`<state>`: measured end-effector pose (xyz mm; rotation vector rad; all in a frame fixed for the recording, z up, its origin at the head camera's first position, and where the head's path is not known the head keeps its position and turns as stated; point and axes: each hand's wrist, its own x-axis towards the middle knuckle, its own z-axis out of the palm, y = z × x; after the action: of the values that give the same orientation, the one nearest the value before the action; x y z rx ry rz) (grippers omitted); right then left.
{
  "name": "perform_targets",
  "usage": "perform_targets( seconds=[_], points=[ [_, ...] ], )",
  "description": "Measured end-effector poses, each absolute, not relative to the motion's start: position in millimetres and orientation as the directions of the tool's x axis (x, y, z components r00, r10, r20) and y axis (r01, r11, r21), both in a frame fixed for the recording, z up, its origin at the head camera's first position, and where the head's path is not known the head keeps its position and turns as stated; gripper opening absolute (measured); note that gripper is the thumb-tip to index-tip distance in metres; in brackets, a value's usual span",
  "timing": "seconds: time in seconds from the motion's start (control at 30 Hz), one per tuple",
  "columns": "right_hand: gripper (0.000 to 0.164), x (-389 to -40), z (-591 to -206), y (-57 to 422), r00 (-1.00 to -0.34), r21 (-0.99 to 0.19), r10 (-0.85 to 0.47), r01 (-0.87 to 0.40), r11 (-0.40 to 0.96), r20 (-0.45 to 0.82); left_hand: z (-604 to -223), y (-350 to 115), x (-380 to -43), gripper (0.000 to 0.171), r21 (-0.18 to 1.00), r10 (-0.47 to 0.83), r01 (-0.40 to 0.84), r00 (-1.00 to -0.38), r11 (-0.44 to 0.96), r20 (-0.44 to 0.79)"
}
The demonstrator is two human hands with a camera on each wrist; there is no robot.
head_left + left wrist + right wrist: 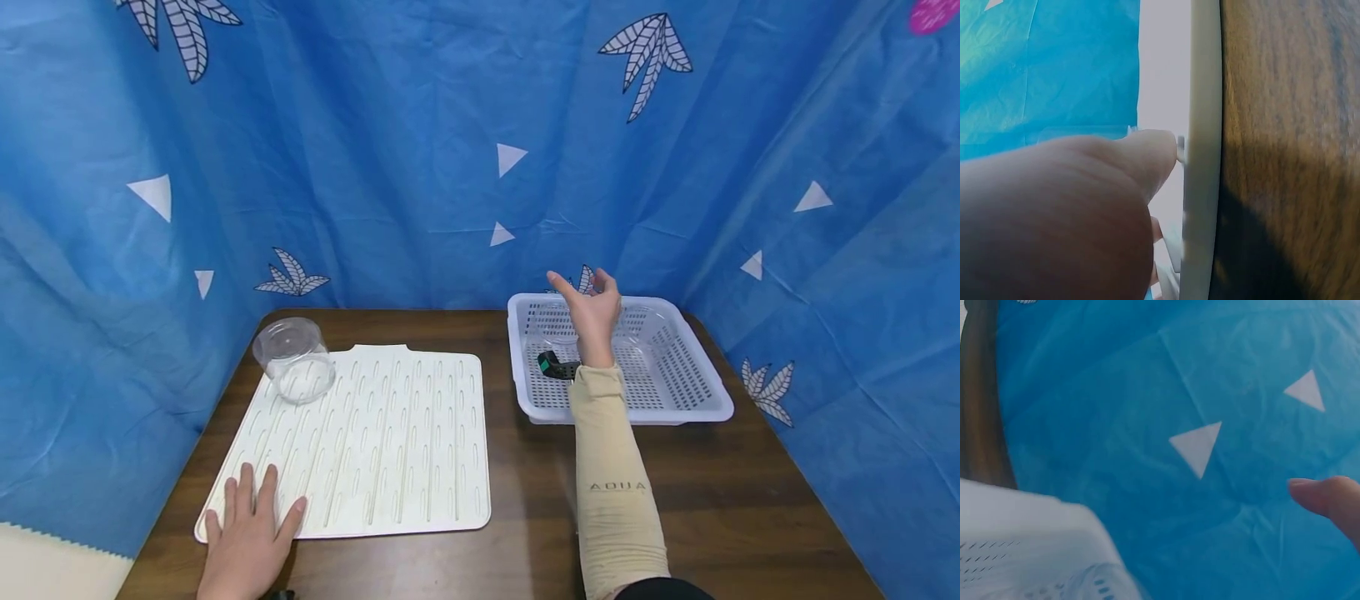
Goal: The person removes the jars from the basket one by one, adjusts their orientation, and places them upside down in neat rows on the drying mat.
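Observation:
My left hand rests on the near left corner of a white ridged mat, fingers spread. In the left wrist view the thumb lies near the mat's raised edge. A clear round container stands at the mat's far left corner. Above a white perforated basket my right hand is raised, thumb and fingers apart, with nothing between them. Clear round containers appear to sit inside the basket, partly hidden behind the hand. One curved rim shows in the right wrist view.
The brown wooden table carries the mat and the basket. A blue patterned curtain hangs close behind and along both sides. A black strap piece with a green patch shows at my right wrist.

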<state>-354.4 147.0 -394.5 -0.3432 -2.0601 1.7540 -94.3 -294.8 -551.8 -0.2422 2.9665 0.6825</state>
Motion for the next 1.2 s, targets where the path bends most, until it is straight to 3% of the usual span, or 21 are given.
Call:
perform_targets(
  seconds=[0.37, 0.67, 1.07, 1.2],
  points=[
    [0.120, -358, -418, 170, -0.945, -0.969, 0.314, 0.156, 0.190, -0.091, -554, -291, -96, 0.089, 0.423, -0.143, -0.187, -0.981, 0.886, -0.134],
    [0.129, -357, -429, 187, -0.959, -0.925, 0.179, 0.264, 0.275, -0.220, -555, -291, -95, 0.089, 0.422, -0.144, -0.182, -0.982, 0.888, -0.121],
    [0.135, -356, -435, 198, -0.937, -0.837, 0.109, 0.346, 0.423, -0.332, -555, -292, -96, 0.090, 0.412, -0.156, -0.211, -0.974, 0.886, -0.163],
    [0.133, -354, -437, 201, -0.944, -0.844, 0.077, 0.322, 0.429, -0.321, -556, -292, -96, 0.090, 0.414, -0.153, -0.204, -0.976, 0.887, -0.153]
  ],
)
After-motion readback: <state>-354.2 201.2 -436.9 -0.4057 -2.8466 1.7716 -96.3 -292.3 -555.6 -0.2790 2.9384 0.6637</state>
